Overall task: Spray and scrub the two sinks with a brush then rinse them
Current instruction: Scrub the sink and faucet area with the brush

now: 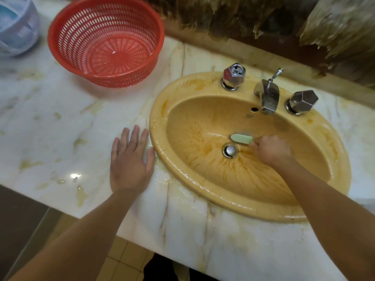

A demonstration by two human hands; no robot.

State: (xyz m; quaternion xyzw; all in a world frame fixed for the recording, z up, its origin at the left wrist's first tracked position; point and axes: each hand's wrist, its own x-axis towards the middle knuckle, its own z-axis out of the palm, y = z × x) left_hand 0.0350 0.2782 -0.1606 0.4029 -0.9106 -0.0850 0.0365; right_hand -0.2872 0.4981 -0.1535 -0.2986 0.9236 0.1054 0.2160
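An oval yellow sink point(203, 185) with brown streaks is set into a marble counter. Inside the bowl my right hand point(273, 151) grips a pale green brush point(241, 138), whose head lies on the wet basin just above the chrome drain point(230, 150). My left hand point(129, 159) rests flat on the counter, fingers straight, right beside the sink's left rim. A chrome spout point(267, 98) stands at the back of the sink between two faceted chrome knobs point(233, 76) point(303, 101). Only one sink is in view.
A red perforated basket point(105, 39) stands on the marble counter point(50, 128) at the back left. Part of a pale lilac basket point(17, 27) shows at the top left corner. A worn brown wall edge runs behind the sink. Tiled floor lies below the counter's front edge.
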